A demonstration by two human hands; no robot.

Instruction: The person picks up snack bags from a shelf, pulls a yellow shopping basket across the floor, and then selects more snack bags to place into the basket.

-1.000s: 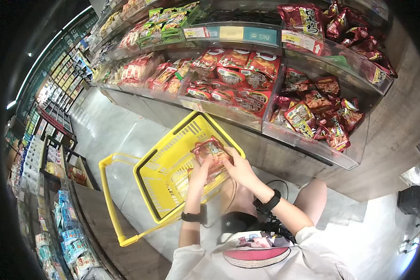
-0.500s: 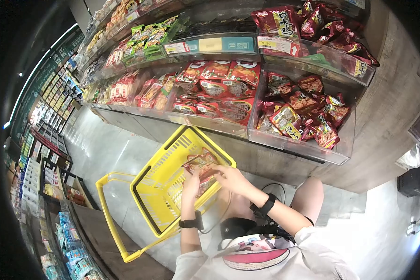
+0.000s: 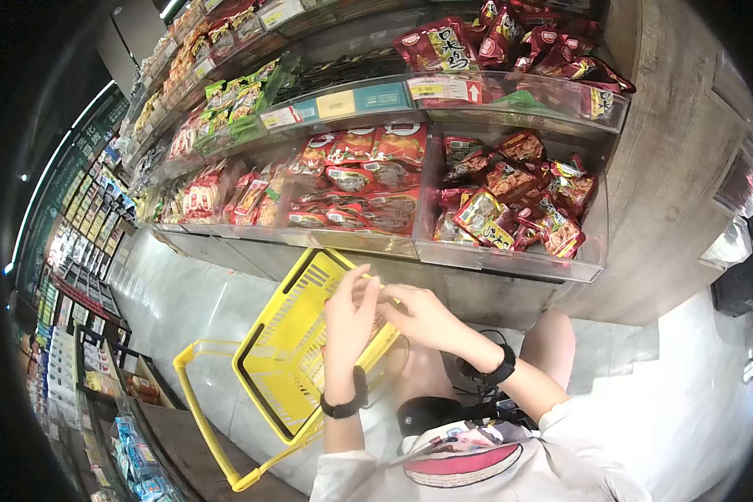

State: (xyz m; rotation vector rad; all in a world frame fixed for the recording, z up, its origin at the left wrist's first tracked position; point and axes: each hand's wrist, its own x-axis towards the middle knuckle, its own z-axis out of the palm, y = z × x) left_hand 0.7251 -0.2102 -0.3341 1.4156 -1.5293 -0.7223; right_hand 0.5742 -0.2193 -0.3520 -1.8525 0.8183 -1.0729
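Note:
My left hand (image 3: pixel 351 318) is raised over the yellow basket (image 3: pixel 284 368), its fingers loosely spread and pointing up and right. Close beside it, my right hand (image 3: pixel 422 318) reaches in from the right, with thumb and fingers apart and the fingertips near my left hand. No packet shows in either hand. Small patches of red are visible behind the hands, inside the basket; most of what lies there is hidden by my hands.
A shelf with clear bins stands in front, holding red snack packets (image 3: pixel 510 197), flat red packs (image 3: pixel 364 180) and green packets (image 3: pixel 238 100). The basket's long yellow handle (image 3: pixel 205 427) extends left. My knee (image 3: pixel 550 339) is at the right, near the wooden shelf base (image 3: pixel 644 284).
Both hands have risen and no longer hold the red packet seen between them before. The view has shifted, so the shelf appears further left.

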